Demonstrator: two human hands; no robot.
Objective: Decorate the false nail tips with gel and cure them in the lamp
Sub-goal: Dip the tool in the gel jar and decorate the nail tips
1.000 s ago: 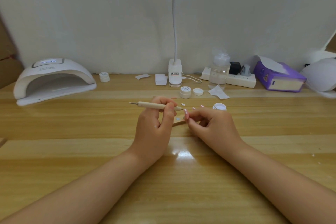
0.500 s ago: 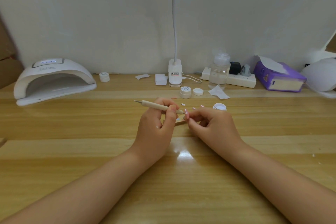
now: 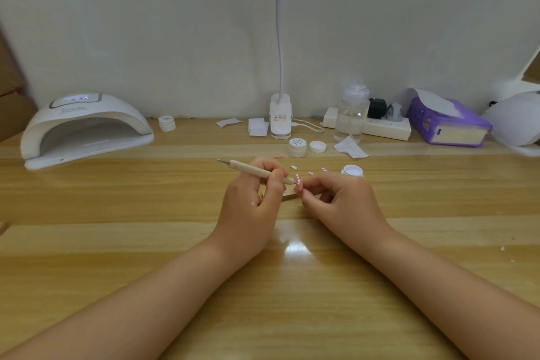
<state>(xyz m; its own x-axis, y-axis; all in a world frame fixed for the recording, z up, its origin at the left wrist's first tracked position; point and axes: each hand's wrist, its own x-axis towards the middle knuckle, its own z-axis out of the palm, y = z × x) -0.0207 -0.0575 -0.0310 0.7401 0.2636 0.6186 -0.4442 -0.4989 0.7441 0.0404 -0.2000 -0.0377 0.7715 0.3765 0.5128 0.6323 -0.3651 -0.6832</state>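
We pinch the dotting tool (image 3: pixel 257 170) in our left hand (image 3: pixel 251 202), its tip meeting the nail tip (image 3: pixel 298 181) our right hand (image 3: pixel 339 199) pinches.

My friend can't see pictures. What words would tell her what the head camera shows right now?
Two bare hands meet over a wooden desk: the left hand holds a wooden dotting tool with its tip at a small pink nail tip pinched by the right hand. A white curing lamp sits far left, with small gel pots and a purple tissue box behind.
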